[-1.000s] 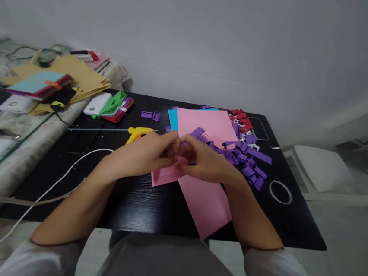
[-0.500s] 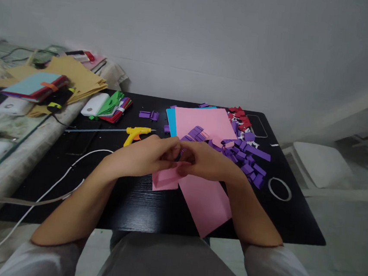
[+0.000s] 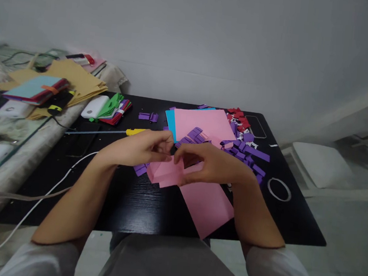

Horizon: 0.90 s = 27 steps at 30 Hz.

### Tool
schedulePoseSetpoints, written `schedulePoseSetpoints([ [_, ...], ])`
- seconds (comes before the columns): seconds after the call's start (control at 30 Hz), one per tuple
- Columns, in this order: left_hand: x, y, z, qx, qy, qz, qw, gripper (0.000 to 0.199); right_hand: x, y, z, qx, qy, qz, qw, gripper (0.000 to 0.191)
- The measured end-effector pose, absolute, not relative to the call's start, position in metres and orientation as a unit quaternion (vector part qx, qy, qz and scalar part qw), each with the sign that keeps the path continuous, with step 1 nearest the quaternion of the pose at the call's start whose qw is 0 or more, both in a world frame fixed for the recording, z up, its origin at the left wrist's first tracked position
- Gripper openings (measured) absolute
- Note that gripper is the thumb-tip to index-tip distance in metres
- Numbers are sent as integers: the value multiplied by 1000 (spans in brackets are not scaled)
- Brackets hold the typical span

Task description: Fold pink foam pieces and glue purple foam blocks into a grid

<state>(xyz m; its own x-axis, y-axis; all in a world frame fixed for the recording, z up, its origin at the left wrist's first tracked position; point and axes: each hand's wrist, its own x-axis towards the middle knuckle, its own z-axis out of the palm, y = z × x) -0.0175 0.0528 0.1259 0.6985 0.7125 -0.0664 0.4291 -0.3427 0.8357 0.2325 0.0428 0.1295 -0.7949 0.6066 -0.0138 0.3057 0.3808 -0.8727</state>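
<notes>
Left hand (image 3: 142,149) and right hand (image 3: 214,161) hold a thin, matte, creased pink sheet (image 3: 168,171).

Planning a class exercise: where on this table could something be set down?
Free: near edge between left forearm and front pink sheet; near right corner, below white ring. Crowded: beyond the right hand, with purple pieces and red scraps.

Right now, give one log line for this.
left hand: touching folded pink paper | right hand: holding same paper | nearby: purple pieces, yellow glue gun
</notes>
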Motion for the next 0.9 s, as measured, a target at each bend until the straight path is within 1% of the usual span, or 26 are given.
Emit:
schedulePoseSetpoints([
  [0.1, -17, 52, 127, 804, 349, 163, 453, 13, 233, 41, 133, -276, -854, 419, 139, 22],
  [0.2, -15, 51, 128, 812, 352, 179, 429, 12, 229, 38, 131, -302, -873, 349, 160, 22],
  [0.3, -17, 48, 133, 817, 349, 200, 413, 14, 226, 37, 128, -310, -878, 313, 186, 22],
  [0.37, -23, 46, 139, 819, 357, 230, 386, 22, 227, 38, 127, -316, -876, 297, 212, 21],
  [0.47, -33, 42, 147, 825, 351, 280, 344, 38, 232, 41, 127, -337, -861, 260, 277, 19],
  [0.57, -35, 37, 151, 852, 334, 280, 289, 68, 236, 45, 127, -344, -844, 227, 344, 13],
  [0.6, -33, 36, 151, 859, 337, 278, 268, 73, 237, 46, 128, -337, -841, 221, 361, 12],
  [0.63, -31, 35, 150, 862, 344, 279, 248, 74, 237, 46, 128, -326, -841, 216, 374, 11],
  [0.67, -28, 35, 149, 862, 350, 285, 232, 71, 238, 46, 129, -315, -842, 213, 383, 12],
  [0.8, -22, 38, 142, 855, 347, 336, 191, 40, 237, 45, 131, -291, -848, 208, 390, 11],
  [0.83, -23, 39, 140, 854, 342, 346, 185, 35, 237, 44, 131, -292, -849, 211, 388, 10],
  [0.9, -25, 39, 140, 856, 332, 354, 177, 33, 237, 43, 132, -299, -849, 217, 377, 9],
])
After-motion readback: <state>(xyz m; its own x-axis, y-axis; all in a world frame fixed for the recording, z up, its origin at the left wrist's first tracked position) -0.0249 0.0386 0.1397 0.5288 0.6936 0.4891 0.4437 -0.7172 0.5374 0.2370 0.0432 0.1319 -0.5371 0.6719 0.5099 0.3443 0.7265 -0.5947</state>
